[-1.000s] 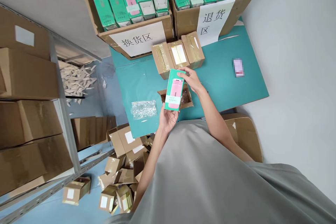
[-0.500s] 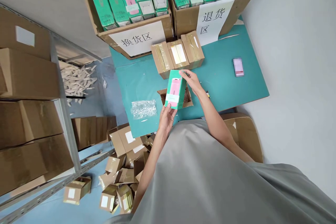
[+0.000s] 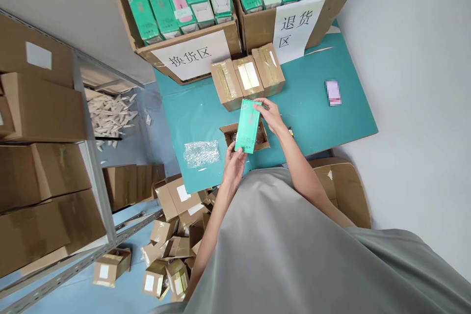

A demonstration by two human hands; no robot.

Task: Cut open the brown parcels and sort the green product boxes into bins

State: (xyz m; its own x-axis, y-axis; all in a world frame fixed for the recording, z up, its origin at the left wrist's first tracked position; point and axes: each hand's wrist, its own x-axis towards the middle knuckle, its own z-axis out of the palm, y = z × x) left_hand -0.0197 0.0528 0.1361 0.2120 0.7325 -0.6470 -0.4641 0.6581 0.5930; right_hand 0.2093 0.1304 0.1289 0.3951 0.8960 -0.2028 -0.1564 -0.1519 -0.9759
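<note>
A slim green product box [image 3: 248, 126] is held between both my hands, its plain green printed side facing up at me. My left hand [image 3: 234, 162] grips its lower end, thumb on the front. At the upper right corner, my right hand [image 3: 270, 114] pinches the box with thumb and fingers. Beneath it on the table lies an opened brown carton [image 3: 262, 143], partly covered by the green box, with what looks like clear wrapping inside. A sheet of crumpled bubble wrap [image 3: 201, 153] rests left of the carton.
Three taped cartons [image 3: 247, 76] stand in a row on the teal table [image 3: 309, 93]. Behind are two large boxes [image 3: 235, 39] of green packages with paper signs. A blurred pink-white item [image 3: 333, 93] lies at right. Shelved cartons [image 3: 47, 108] and discarded boxes [image 3: 176, 235] are at left.
The green box has been turned in my hands: the side with the pink bottle picture faced me before, and now the plain green side does. Both hands keep hold of it.
</note>
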